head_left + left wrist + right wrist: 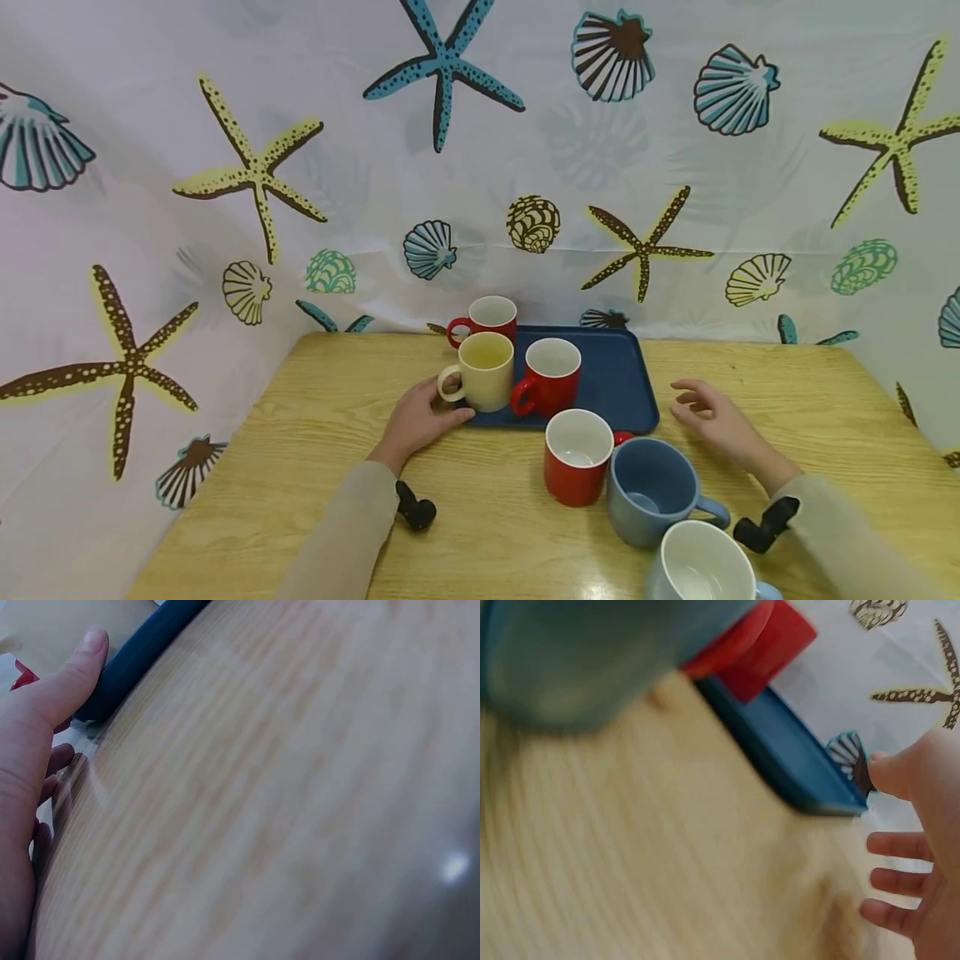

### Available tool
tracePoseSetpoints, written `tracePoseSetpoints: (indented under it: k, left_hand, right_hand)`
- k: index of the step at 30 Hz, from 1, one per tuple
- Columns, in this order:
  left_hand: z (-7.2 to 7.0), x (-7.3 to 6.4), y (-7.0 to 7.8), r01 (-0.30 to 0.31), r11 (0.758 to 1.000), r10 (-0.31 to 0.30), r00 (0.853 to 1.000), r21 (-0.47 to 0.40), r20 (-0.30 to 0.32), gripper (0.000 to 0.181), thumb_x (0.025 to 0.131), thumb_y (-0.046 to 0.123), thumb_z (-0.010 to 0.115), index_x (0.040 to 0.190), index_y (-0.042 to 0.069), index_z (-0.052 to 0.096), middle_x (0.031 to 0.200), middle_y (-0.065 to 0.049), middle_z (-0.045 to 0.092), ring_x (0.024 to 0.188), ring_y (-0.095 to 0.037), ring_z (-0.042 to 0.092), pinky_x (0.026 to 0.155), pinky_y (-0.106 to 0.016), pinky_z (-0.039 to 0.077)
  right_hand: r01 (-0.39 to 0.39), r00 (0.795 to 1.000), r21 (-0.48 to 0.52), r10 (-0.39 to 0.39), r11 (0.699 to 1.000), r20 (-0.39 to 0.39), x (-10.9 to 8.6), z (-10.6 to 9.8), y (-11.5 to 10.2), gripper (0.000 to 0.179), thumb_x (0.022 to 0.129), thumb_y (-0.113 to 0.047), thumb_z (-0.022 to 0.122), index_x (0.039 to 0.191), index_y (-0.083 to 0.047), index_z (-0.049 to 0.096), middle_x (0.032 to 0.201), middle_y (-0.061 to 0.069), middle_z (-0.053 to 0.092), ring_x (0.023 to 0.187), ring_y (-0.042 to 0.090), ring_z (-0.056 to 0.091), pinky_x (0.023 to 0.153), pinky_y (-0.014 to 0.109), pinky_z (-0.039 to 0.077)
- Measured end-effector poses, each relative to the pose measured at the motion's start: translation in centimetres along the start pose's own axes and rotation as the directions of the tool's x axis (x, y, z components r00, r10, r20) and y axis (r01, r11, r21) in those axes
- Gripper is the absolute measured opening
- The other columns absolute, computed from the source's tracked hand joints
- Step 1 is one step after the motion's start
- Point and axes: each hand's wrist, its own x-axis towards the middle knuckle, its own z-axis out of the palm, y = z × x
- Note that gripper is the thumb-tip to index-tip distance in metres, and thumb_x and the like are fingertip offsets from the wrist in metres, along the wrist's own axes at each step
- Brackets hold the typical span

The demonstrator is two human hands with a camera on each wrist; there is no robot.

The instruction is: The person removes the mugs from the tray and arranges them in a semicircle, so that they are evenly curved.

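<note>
My left hand (415,422) rests by the cream mug (482,371) on the blue tray (615,379) at frame centre, fingers relaxed — just set down, I judge. Right hand (716,421) hovers spread, empty — next, reaching the red mug (576,457).

Left hand (416,421) lay low and forward, thumb extended, fingers (52,761) loosely curled, right hand (716,421) hovered palm down, fingers (896,845) spread, both forearms sleeved
</note>
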Motion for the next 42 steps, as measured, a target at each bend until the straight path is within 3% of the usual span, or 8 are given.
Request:
tracePoseSetpoints:
  k: [5, 11, 25, 31, 38, 42]
  left_hand:
    - [0.1, 0.0, -0.2, 0.001, 1.0, -0.001, 1.0, -0.006, 0.009, 0.068, 0.073, 0.061, 0.068, 0.13, 0.028, 0.054, 0.133, 0.005, 0.05, 0.123, -0.021, 0.044, 0.102, -0.043, 0.033]
    - [0.1, 0.1, -0.3, -0.012, 1.0, 0.012, 1.0, -0.008, 0.003, 0.067, 0.072, 0.062, 0.067, 0.129, 0.028, 0.055, 0.132, 0.005, 0.051, 0.122, -0.021, 0.045, 0.101, -0.043, 0.034]
    - [0.0, 0.0, 0.0, -0.042, 0.999, 0.042, 0.999, -0.02, -0.007, 0.066, 0.073, 0.06, 0.068, 0.128, 0.026, 0.056, 0.132, 0.001, 0.052, 0.121, -0.022, 0.047, 0.101, -0.044, 0.035]
    - [-0.2, -0.2, 0.3, -0.05, 0.998, 0.05, 0.999, -0.026, -0.017, 0.065, 0.074, 0.055, 0.071, 0.128, 0.023, 0.056, 0.131, 0.001, 0.053, 0.12, -0.024, 0.048, 0.1, -0.046, 0.035]
    - [0.0, -0.1, 0.2, -0.029, 0.999, 0.029, 1.0, -0.029, -0.001, 0.066, 0.072, 0.062, 0.067, 0.128, 0.028, 0.056, 0.131, 0.005, 0.053, 0.121, -0.021, 0.047, 0.1, -0.044, 0.035]
    - [-0.1, 0.1, 0.1, -0.032, 0.999, 0.032, 0.999, -0.043, 0.007, 0.067, 0.074, 0.06, 0.067, 0.129, 0.024, 0.056, 0.131, 0.002, 0.052, 0.121, -0.023, 0.046, 0.1, -0.045, 0.034]
  right_hand:
    - [0.079, 0.996, -0.14, -0.084, 0.987, -0.029, 0.3, 0.4, 1.4, 0.044, 0.093, -0.024, 0.058, 0.13, -0.002, 0.048, 0.128, 0.025, 0.048, 0.119, 0.042, 0.04, 0.095, 0.061, 0.031]
    - [0.168, 0.984, -0.221, -0.178, 0.961, -0.023, 0.9, 1.1, 1.9, 0.041, 0.09, -0.022, 0.063, 0.124, -0.001, 0.054, 0.128, 0.022, 0.05, 0.121, 0.042, 0.038, 0.099, 0.059, 0.026]
    - [0.204, 0.979, -0.279, -0.2, 0.938, 0.045, 1.3, 2.6, 1.7, 0.048, 0.087, -0.039, 0.064, 0.122, -0.006, 0.058, 0.134, 0.021, 0.046, 0.124, 0.043, 0.037, 0.098, 0.061, 0.028]
    - [0.225, 0.974, -0.294, -0.222, 0.929, 0.045, 1.3, 2.8, 1.6, 0.047, 0.086, -0.038, 0.065, 0.12, -0.006, 0.06, 0.134, 0.021, 0.046, 0.123, 0.043, 0.038, 0.098, 0.061, 0.029]
    - [0.219, 0.975, -0.33, -0.218, 0.918, 0.039, 1.3, 2.8, 1.9, 0.042, 0.086, -0.04, 0.064, 0.114, -0.009, 0.063, 0.136, 0.02, 0.045, 0.124, 0.041, 0.039, 0.098, 0.059, 0.03]
    - [0.226, 0.973, -0.336, -0.23, 0.915, 0.028, 1.4, 3.0, 2.0, 0.04, 0.086, -0.039, 0.065, 0.112, -0.009, 0.064, 0.136, 0.019, 0.045, 0.124, 0.041, 0.04, 0.098, 0.059, 0.031]
